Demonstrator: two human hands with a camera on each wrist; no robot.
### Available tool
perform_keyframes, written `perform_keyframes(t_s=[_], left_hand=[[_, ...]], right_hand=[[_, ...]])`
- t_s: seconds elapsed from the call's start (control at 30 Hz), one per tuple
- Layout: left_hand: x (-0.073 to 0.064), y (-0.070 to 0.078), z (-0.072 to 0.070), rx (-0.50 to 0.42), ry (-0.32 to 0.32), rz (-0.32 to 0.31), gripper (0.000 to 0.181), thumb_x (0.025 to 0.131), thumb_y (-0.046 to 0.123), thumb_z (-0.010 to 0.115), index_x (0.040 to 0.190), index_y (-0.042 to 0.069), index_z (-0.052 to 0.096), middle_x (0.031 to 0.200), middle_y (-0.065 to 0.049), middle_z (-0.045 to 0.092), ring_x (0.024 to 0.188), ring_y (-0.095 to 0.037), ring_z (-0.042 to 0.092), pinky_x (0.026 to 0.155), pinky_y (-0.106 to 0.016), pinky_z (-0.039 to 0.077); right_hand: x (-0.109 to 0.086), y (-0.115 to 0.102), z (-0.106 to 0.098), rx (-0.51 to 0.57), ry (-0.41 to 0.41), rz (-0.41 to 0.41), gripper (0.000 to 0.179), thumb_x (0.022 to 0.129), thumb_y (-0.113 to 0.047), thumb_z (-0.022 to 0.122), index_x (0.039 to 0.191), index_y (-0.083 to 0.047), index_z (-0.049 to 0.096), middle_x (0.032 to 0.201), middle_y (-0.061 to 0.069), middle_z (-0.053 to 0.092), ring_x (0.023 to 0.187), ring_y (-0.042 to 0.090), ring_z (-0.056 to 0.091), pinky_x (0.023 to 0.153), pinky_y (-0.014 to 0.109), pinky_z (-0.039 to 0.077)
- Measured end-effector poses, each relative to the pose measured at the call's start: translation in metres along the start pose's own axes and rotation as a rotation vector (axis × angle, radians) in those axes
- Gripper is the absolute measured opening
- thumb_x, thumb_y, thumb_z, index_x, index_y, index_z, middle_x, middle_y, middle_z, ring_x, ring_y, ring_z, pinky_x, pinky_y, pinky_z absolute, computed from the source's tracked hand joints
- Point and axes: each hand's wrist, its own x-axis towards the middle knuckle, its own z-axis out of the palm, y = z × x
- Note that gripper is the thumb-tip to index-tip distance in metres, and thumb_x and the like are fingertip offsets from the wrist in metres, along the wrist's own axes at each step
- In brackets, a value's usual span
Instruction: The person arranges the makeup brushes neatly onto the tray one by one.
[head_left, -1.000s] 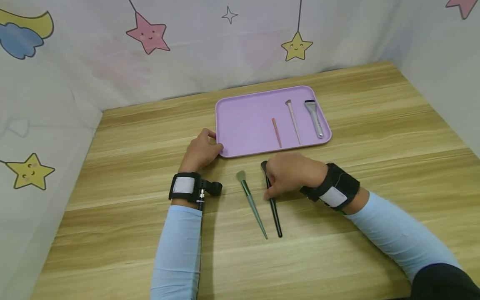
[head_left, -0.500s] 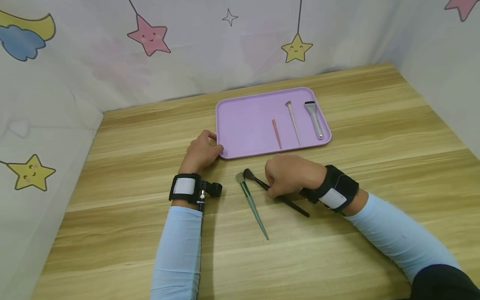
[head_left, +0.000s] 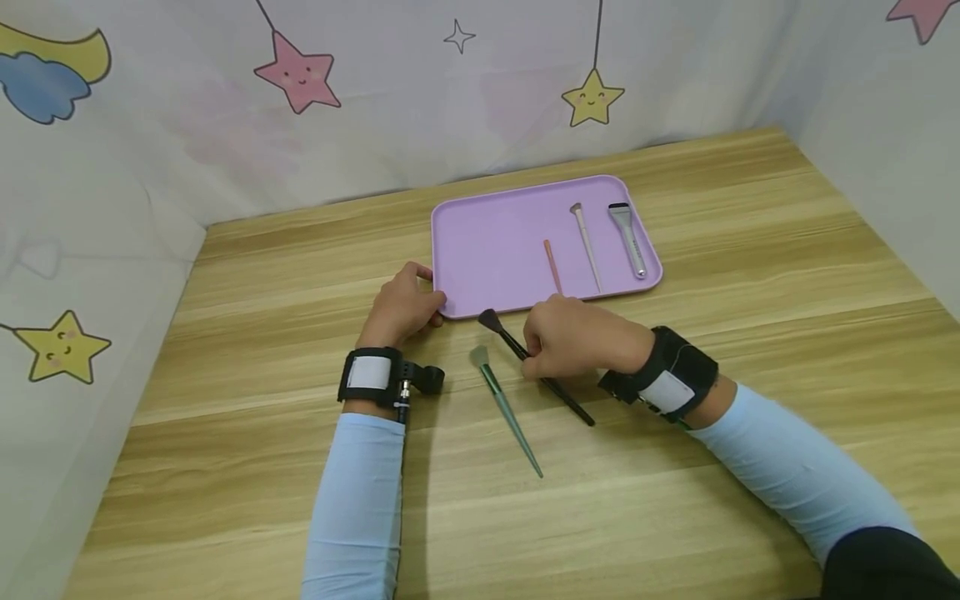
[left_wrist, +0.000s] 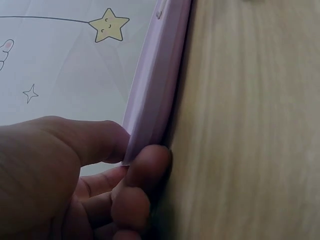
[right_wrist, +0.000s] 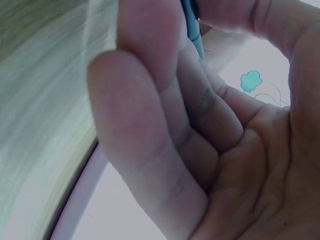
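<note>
My right hand (head_left: pixel 581 337) pinches the handle of a black makeup brush (head_left: pixel 572 402) between thumb and fingers. The dark bristle head points far left, close to the front rim of a purple tray (head_left: pixel 487 242). My left hand (head_left: pixel 401 307) grips the tray's front left corner; in the left wrist view the thumb (left_wrist: pixel 102 142) lies on the rim and the fingers are curled under it. A green-handled makeup brush (head_left: pixel 509 417) lies on the table left of the black one. In the right wrist view a narrow bluish strip (right_wrist: pixel 192 25) shows between thumb and fingers.
On the tray lie a short pink brush (head_left: pixel 552 265), a slim white-handled brush (head_left: pixel 587 242) and a silver flat-headed brush (head_left: pixel 628 242). Behind the wooden table (head_left: pixel 262 333) hangs a white cloth (head_left: pixel 420 108) printed with stars.
My right hand has turned the black brush from nearly upright in view to slanting left, then moved it slightly toward the tray. The green brush's tip has shifted slightly right. The left hand stays put.
</note>
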Motion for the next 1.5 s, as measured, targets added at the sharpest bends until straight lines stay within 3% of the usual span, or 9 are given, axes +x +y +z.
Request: perform_keyframes(t_s=[0.27, 0.43, 0.73, 1.13, 1.5], left_hand=[[-0.001, -0.001, 0.000, -0.151, -0.036, 0.003, 0.045, 0.096, 0.013, 0.058, 0.138, 0.004, 0.044, 0.078, -0.013, 0.069, 0.055, -0.017, 0.063, 0.055, -0.030, 0.054], [0.001, -0.003, 0.000, -0.162, -0.049, 0.012, 0.046, 0.097, 0.014, 0.058, 0.139, 0.004, 0.043, 0.078, -0.013, 0.069, 0.055, -0.018, 0.063, 0.054, -0.030, 0.054], [0.001, -0.004, 0.000, -0.168, -0.053, 0.017, 0.045, 0.096, 0.014, 0.058, 0.138, 0.005, 0.043, 0.076, -0.012, 0.069, 0.054, -0.018, 0.062, 0.054, -0.029, 0.053], [-0.001, -0.003, 0.000, -0.173, -0.054, 0.017, 0.044, 0.097, 0.012, 0.058, 0.137, 0.005, 0.042, 0.075, -0.012, 0.067, 0.053, -0.017, 0.061, 0.052, -0.029, 0.052], [0.000, -0.004, 0.000, -0.186, -0.055, 0.016, 0.044, 0.096, 0.012, 0.058, 0.136, 0.006, 0.042, 0.075, -0.012, 0.067, 0.054, -0.017, 0.061, 0.053, -0.029, 0.053]], right_hand=[[0.002, 0.002, -0.007, 0.053, 0.104, 0.048, 0.015, 0.084, -0.022, 0.070, 0.076, -0.010, 0.073, 0.063, -0.002, 0.061, 0.049, 0.010, 0.047, 0.051, 0.028, 0.042], [0.003, 0.005, -0.010, 0.122, 0.183, 0.058, 0.015, 0.085, -0.019, 0.067, 0.082, -0.006, 0.074, 0.056, -0.004, 0.061, 0.046, 0.011, 0.053, 0.049, 0.027, 0.041], [0.004, 0.008, -0.014, 0.160, 0.250, 0.061, 0.014, 0.085, -0.017, 0.066, 0.078, -0.008, 0.074, 0.051, -0.006, 0.060, 0.044, 0.013, 0.054, 0.048, 0.027, 0.038], [0.005, 0.013, -0.017, 0.197, 0.280, 0.081, 0.016, 0.088, -0.016, 0.067, 0.078, -0.007, 0.076, 0.056, -0.003, 0.065, 0.051, 0.017, 0.065, 0.047, 0.027, 0.041], [0.007, 0.015, -0.018, 0.192, 0.309, 0.093, 0.016, 0.090, -0.017, 0.070, 0.081, -0.004, 0.076, 0.055, -0.005, 0.064, 0.050, 0.012, 0.064, 0.047, 0.027, 0.042]])
